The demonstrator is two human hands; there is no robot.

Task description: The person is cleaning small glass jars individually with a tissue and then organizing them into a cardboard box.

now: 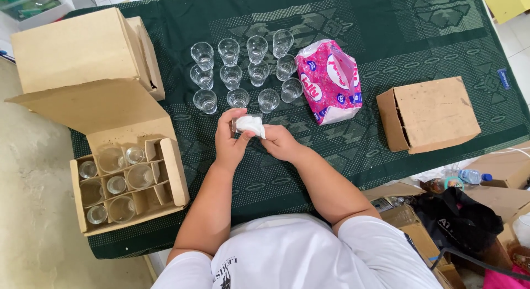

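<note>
While you wipe a small glass (pixel 238 125) over the green cloth (pixel 386 40), twelve more glasses (pixel 243 73) stand just beyond.
Your left hand (pixel 229 138) curls closed around the glass; your right hand (pixel 279 142) pinches a white tissue (pixel 251 125) against it. Next, I judge, calls for steady turning.

White short-sleeved shirt (pixel 298 253) — dark print.

A home floor: patterned mat (pixel 419 40), tiles, boxes (pixel 430 113)
</note>
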